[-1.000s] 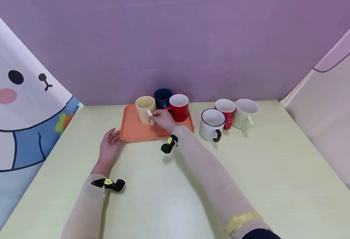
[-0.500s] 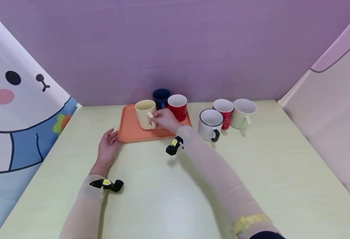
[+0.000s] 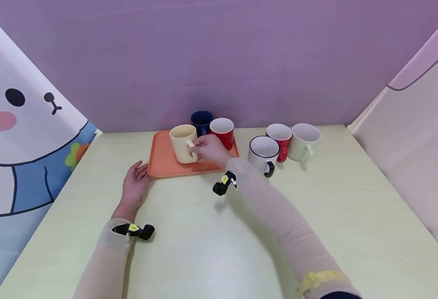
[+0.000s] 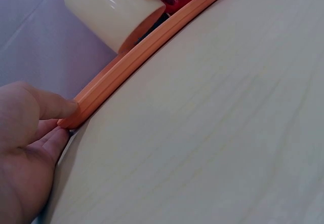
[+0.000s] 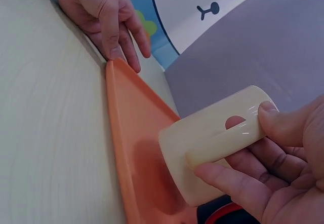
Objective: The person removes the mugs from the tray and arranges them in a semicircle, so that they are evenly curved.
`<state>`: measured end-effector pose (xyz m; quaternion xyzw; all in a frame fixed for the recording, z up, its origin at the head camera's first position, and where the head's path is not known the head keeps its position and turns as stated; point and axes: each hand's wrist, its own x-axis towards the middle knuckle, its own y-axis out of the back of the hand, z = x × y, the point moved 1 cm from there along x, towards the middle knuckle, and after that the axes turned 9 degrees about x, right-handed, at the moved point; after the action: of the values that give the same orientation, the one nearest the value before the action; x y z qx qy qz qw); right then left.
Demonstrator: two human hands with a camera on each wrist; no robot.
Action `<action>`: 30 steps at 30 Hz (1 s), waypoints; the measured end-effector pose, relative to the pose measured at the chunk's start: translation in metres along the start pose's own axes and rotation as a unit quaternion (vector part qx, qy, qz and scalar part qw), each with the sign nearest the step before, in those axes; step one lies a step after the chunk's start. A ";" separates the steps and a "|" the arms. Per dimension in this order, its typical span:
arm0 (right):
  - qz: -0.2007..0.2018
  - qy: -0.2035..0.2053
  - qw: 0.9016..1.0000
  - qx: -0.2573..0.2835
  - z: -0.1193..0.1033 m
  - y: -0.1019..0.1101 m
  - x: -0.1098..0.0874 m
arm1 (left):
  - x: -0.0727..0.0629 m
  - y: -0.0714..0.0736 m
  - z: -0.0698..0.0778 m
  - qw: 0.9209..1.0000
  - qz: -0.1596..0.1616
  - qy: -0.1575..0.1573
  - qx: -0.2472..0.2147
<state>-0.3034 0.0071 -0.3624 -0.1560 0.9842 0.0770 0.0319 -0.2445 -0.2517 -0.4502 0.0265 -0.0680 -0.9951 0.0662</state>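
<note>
Right hand: the hands' only firm hold; right (image 3: 211, 148) pinched the cream mug (image 3: 179, 145) by its handle. Right wrist cam showed thumb at the handle's top, fingers at its side; head view hid most of that.
Cream mug: mouth up, over the orange tray (image 3: 160, 160). Base contact with tray: couldn't tell.
Left hand: (image 3: 134, 187), 8 o'clock of the mug, fingers loose. Head view looked like a near miss at the tray corner; both wrist cams showed thumb touching it.
Tray mates: blue mug (image 3: 201, 118) at 1 o'clock of the cream one, red mug (image 3: 225, 138) at 2. Right wrist cam caught only slivers.
Table, 3 o'clock of tray: black-rimmed white mug (image 3: 259, 161), second red mug (image 3: 285, 145), pale green mug (image 3: 299, 145). Head view only.
</note>
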 end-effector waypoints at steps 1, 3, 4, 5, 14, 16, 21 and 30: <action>0.001 -0.002 1.000 0.002 -0.002 0.001 -0.001 | 0.000 0.000 0.000 1.000 0.000 0.001 0.000; 0.000 0.001 1.000 0.003 -0.005 0.002 -0.003 | 0.000 0.000 0.001 1.000 0.001 0.003 -0.001; -0.001 0.003 1.000 0.006 -0.007 0.003 -0.004 | 0.000 0.000 0.001 1.000 0.002 0.004 -0.002; -0.002 0.005 1.000 0.007 -0.009 0.004 -0.006 | 0.000 0.000 0.001 1.000 0.002 0.005 -0.004; 0.008 0.027 0.999 0.020 -0.021 0.013 -0.018 | 0.001 0.000 -0.001 1.000 -0.005 0.001 -0.002; 0.009 0.033 0.999 0.023 -0.022 0.017 -0.019 | 0.001 0.000 -0.001 1.000 -0.005 0.000 0.001; 0.001 0.035 0.998 0.048 -0.027 0.027 -0.025 | 0.001 0.000 -0.002 1.000 -0.002 -0.003 -0.002; 0.026 0.032 0.998 0.039 -0.044 0.042 -0.046 | 0.000 -0.001 0.001 1.000 0.000 0.001 -0.003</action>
<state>-0.2749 0.0537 -0.3091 -0.1312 0.9908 0.0344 0.0041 -0.2449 -0.2508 -0.4497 0.0276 -0.0651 -0.9953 0.0662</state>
